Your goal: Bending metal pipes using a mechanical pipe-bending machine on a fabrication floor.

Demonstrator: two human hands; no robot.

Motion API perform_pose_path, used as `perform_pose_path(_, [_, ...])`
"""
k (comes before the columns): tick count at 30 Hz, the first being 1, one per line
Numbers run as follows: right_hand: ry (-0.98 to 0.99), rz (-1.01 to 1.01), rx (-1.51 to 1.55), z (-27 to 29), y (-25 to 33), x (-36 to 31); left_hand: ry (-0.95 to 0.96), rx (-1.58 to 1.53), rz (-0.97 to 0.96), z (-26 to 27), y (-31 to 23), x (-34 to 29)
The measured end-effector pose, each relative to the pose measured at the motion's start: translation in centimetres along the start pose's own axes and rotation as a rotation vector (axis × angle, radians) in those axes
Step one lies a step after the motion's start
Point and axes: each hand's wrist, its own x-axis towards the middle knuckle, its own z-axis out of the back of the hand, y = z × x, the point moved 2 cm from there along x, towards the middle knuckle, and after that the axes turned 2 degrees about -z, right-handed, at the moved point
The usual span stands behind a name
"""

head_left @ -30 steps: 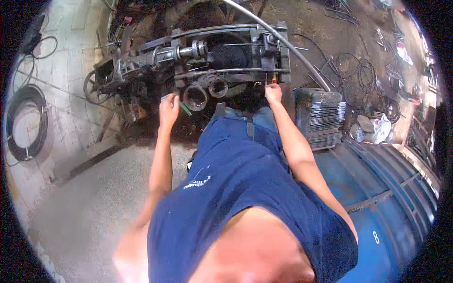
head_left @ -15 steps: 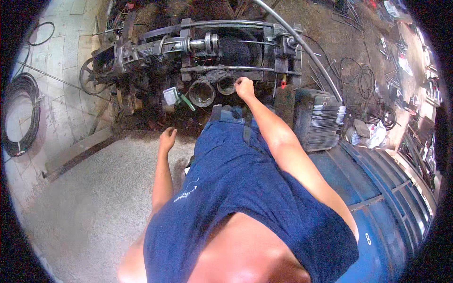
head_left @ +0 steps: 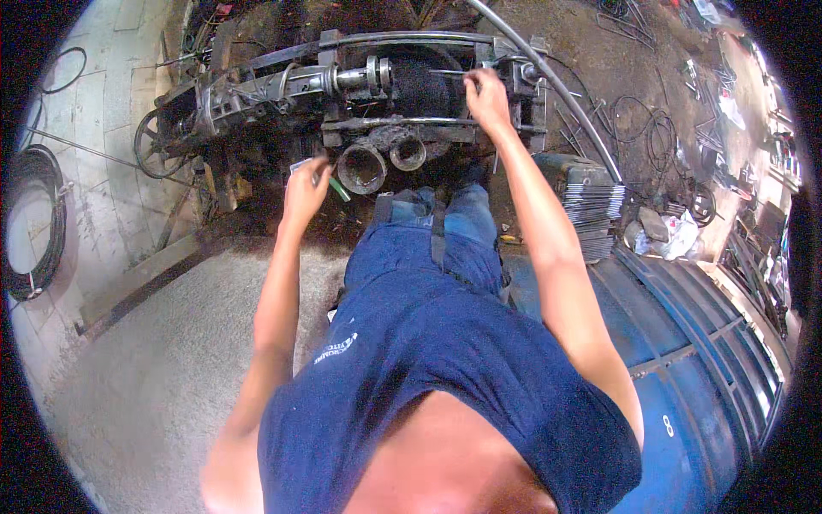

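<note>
A long, dark metal machine [head_left: 282, 86] with a shaft, rails and a round black drum-like section lies across the far side. My right hand [head_left: 490, 98] is over its right part, beside a thin rod, with the fingers curled together; what they hold, if anything, is too small to make out. My left hand [head_left: 306, 193], smeared by motion, covers most of a pale squarish item. A green handle-like piece [head_left: 340, 189] shows beside it. In front of the machine stand a larger round metal cup [head_left: 362, 169] and a smaller one [head_left: 408, 153].
A long grey pipe [head_left: 556, 90] slants past the machine's right end. To the right are a stack of thin metal plates [head_left: 591, 214] and a blue ribbed metal panel [head_left: 676, 343]. A black hose coil [head_left: 34, 223] lies far left. Cables and scrap litter the right floor.
My right hand has moved from the smaller cup up and right, over the machine. My left hand has risen forward to the pale item. The view has shifted slightly.
</note>
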Motion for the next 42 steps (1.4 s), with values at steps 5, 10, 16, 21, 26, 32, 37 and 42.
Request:
perform_pose_path(5, [0.098, -0.017, -0.053, -0.6, -1.2, 3.2, -0.106, 0.042, -0.318, 0.5, -8.4, 8.4])
perform_pose_path(10, [0.171, -0.045, -0.103, -1.3, -2.1, 3.5, -0.065, 0.057, -0.376, -1.2, -12.4, 15.4])
perform_pose_path(16, [0.145, -0.064, -0.17, -1.8, -2.5, 3.3, 0.033, 0.185, -0.487, -6.7, -13.9, 21.4])
perform_pose_path(21, [0.17, -0.111, -0.217, -2.1, -2.4, 3.3, 0.138, 0.254, -0.485, -9.8, -13.9, 23.0])
perform_pose_path(26, [0.106, -0.079, -0.201, -2.3, -3.4, 3.0, 0.216, 0.436, -0.516, -11.6, -14.4, 24.0])
perform_pose_path(32, [0.096, -0.065, -0.192, -2.2, -2.4, 2.9, 0.172, 0.329, -0.555, -11.8, -13.2, 24.0])
perform_pose_path(37, [-0.181, 0.007, -0.056, -1.4, -1.1, 1.6, 0.121, 0.331, -0.53, -11.7, -14.2, 23.6])
perform_pose_path(42, [-0.074, -0.14, 0.029, -0.8, 1.1, -4.7, 0.211, 0.369, -0.469, -11.9, -13.8, 23.5])
